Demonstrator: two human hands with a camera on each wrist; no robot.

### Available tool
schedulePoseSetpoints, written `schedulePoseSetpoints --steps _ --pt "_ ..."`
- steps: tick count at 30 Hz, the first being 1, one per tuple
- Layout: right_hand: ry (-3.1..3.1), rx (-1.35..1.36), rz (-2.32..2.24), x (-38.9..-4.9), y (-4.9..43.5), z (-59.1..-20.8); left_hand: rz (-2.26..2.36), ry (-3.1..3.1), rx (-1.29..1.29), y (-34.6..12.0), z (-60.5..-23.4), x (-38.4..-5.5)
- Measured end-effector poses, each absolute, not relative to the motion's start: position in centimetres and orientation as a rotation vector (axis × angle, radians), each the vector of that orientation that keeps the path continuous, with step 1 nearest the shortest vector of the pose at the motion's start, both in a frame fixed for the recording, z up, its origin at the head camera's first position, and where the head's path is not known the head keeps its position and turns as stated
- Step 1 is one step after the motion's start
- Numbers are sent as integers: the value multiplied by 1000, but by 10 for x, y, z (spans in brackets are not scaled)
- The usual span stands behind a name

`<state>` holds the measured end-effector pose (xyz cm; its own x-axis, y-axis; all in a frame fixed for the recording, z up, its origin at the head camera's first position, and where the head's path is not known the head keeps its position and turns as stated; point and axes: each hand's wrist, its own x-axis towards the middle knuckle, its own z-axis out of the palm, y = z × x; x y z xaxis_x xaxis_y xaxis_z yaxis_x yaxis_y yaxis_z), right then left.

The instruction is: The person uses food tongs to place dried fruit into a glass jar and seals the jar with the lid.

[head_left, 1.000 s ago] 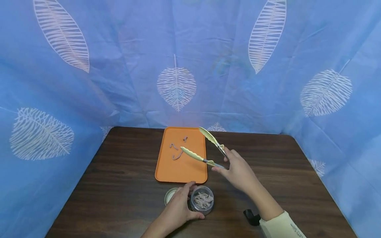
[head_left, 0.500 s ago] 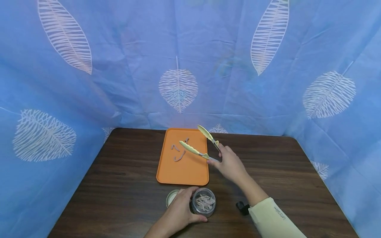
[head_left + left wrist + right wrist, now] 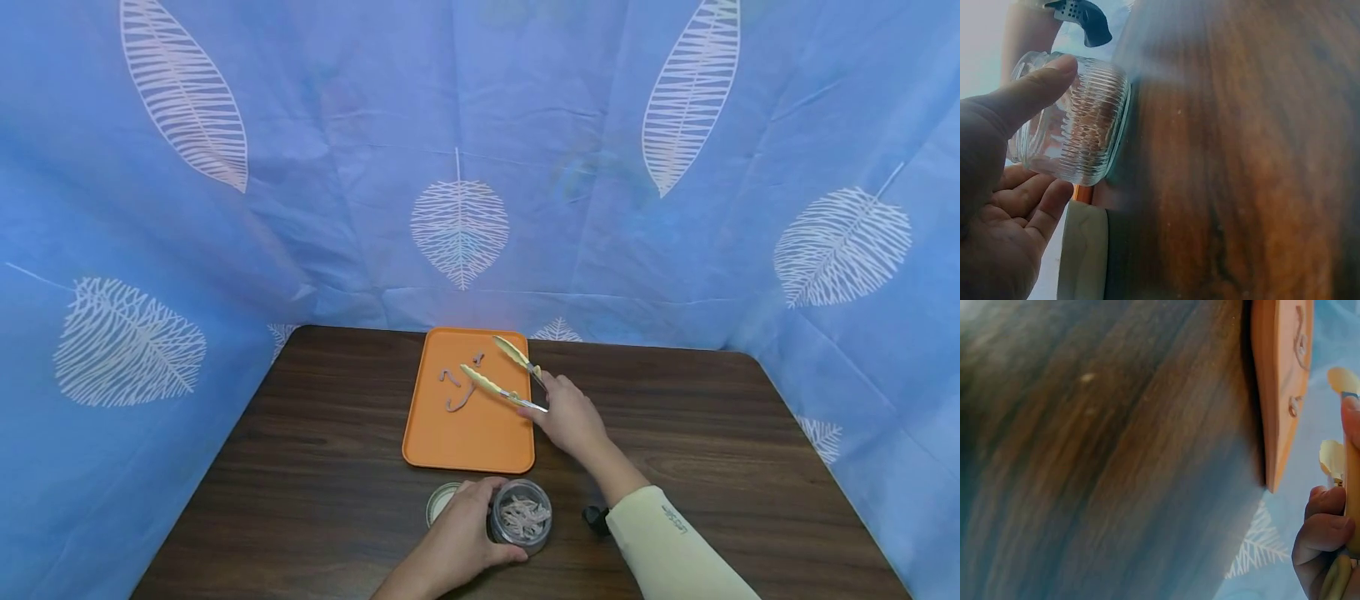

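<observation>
In the head view, my left hand (image 3: 459,529) is curled around the side of a clear jar (image 3: 534,547), which stands upright with its mouth uncovered. Pale shredded strips (image 3: 523,517) lie inside it. The left wrist view shows thumb and fingers on either side of the ribbed jar (image 3: 1094,119). My right hand (image 3: 573,419) grips metal tongs with pale yellow scalloped tips (image 3: 486,381); their arms are spread over the orange tray (image 3: 465,450). Three thin greyish strips lie on the tray, one hooked strip (image 3: 452,408) close below the tongs. Nothing shows clamped between the tips.
A round lid (image 3: 437,505) lies left of the jar, partly behind my left hand. The dark wooden table (image 3: 300,467) extends on both sides. Blue cloth (image 3: 337,167) with white leaf prints hangs behind and beside it. A black device (image 3: 596,521) sits by the right sleeve.
My right hand has moved left, bringing the tongs further over the tray, and the gap between their tips has narrowed. The left hand keeps its hold on the jar. The head view has shifted slightly.
</observation>
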<state>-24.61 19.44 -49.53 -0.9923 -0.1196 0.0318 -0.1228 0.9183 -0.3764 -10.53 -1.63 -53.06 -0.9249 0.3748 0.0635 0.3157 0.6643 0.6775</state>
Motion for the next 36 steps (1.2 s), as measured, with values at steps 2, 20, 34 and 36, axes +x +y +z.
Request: schedulePoseSetpoints --steps 2,20,34,36 --pt "-3084 185 602 -249 191 -498 1119 2777 575 -17 -531 -106" --pt "-3171 88 537 -268 178 -514 1107 2718 546 -20 -532 -110" --pt "-3124 65 580 -258 182 -514 1082 2755 581 -21 -533 -110" --pt "-3111 69 588 -255 185 -514 1086 2753 577 -22 -532 -110"
